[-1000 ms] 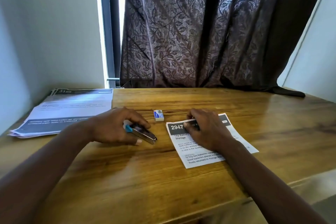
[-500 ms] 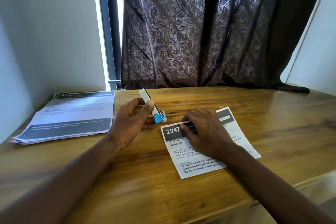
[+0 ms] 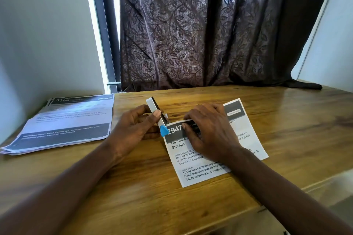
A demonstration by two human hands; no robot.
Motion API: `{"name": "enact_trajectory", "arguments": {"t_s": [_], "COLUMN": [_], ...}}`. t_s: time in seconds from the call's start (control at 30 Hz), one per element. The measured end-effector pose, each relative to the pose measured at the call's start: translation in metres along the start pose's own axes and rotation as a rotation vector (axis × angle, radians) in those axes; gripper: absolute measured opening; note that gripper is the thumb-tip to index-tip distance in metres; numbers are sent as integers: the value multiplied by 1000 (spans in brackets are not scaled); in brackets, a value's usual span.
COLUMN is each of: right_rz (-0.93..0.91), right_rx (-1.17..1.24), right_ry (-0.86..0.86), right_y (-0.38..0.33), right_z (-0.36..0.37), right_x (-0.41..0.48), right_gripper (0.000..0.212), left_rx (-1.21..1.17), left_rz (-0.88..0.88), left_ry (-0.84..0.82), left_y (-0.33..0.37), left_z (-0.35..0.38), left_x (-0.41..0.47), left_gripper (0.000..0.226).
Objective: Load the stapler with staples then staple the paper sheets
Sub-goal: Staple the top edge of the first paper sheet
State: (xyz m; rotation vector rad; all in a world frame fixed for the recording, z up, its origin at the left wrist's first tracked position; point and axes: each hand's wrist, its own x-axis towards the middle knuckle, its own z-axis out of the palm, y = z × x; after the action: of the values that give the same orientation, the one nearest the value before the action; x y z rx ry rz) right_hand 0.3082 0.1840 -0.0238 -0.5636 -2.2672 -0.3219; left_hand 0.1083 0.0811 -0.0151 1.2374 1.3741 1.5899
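1. At the middle of the desk (image 3: 133, 187), the paper sheets (image 3: 200, 175) lie flat, turned a little so that their far left corner points toward the stapler (image 3: 153, 109).
2. The left hand (image 3: 137, 126) grips the stapler, with the thumb pressed on its white side and the fingers wrapped round behind it.
3. The stapler is held off the wood and tilted. Its white end is up and away, and its blue end is down at the far left corner of the sheets, right where the dark header with the number 2947 begins.
4. Whether the blue end has the corner between its parts or only touches it, I cannot tell from where I stand.
5. The right hand (image 3: 208, 131) holds the sheets at their far edge. Its fingers are curled over that edge and the thumb is pressed on the dark header, just beside the stapler's blue end.
6. Something small shows just behind the stapler, mostly hidden, and I cannot make out what it is.
7. Well to the left, a stack of printed pages (image 3: 66, 122) rests on the desk near the wall.
8. A dark leaf-patterned curtain (image 3: 191, 34) hangs behind the far edge of the desk, with a bright strip of window to its left.
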Motion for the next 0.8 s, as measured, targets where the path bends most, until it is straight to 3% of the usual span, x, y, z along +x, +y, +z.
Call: {"name": "enact_trajectory", "arguments": {"t_s": [0.8], "right_rz": [7], "right_rx": [43], "right_ry": [-50], "right_y": [-2], "right_z": [2], "right_x": [0], "right_gripper": [22], "left_rx": [245], "left_rz": [4], "left_ry": [18], "left_y": [2], "left_z": [13], "left_x": [4], "left_gripper": [27]}}
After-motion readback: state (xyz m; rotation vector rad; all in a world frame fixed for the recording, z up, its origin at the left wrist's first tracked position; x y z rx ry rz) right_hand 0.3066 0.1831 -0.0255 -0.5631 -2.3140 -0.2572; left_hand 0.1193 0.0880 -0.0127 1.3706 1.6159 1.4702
